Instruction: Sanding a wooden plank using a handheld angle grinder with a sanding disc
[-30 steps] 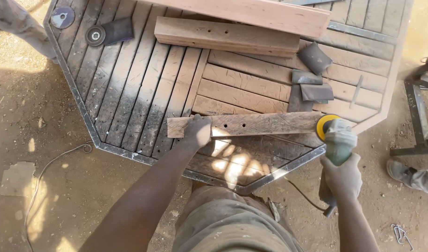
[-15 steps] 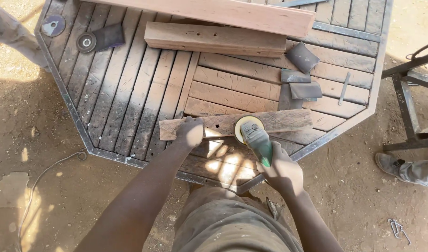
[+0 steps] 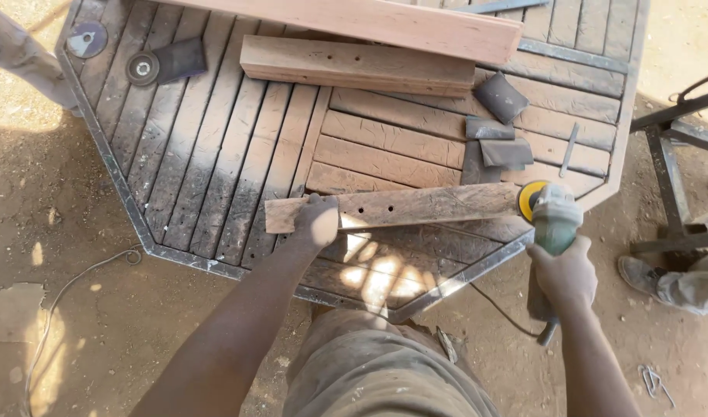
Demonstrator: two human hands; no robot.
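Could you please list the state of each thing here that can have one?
Left hand: pressed flat on the plank.
Plank: lying flat across the table, worn, with small holes.
Right hand: gripping the angle grinder.
Angle grinder: held with its yellow disc at the plank's right end.
Table: slatted top, dusty.
Loose discs: lying flat, unused.

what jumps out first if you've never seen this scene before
The green grinder in the right hand, its yellow disc at the right end of a worn plank. The left hand presses the plank's left part onto the eight-sided slatted table. Two thicker boards lie at the table's far side.
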